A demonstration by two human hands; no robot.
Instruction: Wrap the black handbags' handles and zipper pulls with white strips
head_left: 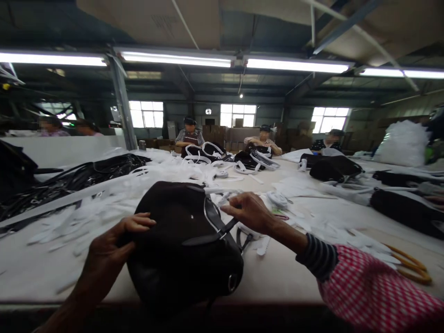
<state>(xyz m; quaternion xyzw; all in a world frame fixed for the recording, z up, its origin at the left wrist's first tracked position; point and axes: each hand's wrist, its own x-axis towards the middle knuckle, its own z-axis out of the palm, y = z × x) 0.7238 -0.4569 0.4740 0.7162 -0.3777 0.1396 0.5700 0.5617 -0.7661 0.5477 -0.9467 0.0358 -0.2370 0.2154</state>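
Observation:
A black bag (169, 231) lies tilted on the near edge of the table, with a dark strap, a metal buckle and a metal ring showing. My left hand (116, 245) grips the bag's left side, fingers over the top and thumb below. At the bag's other side, my right hand (251, 212) is closed with its fingers curled. The bag's strap (229, 226) runs from the buckle up under those fingers, which partly hide it. White wrapping (225, 196) touches the bag's handle beside my right hand.
Black straps (100, 178) are heaped at left. White scraps (72, 226) litter the table (277, 282). Yellow-orange handles (412, 268) lie at right, near more black bags (405, 210). Across the table sit several people (190, 134), and a full plastic bag (402, 143) stands far right.

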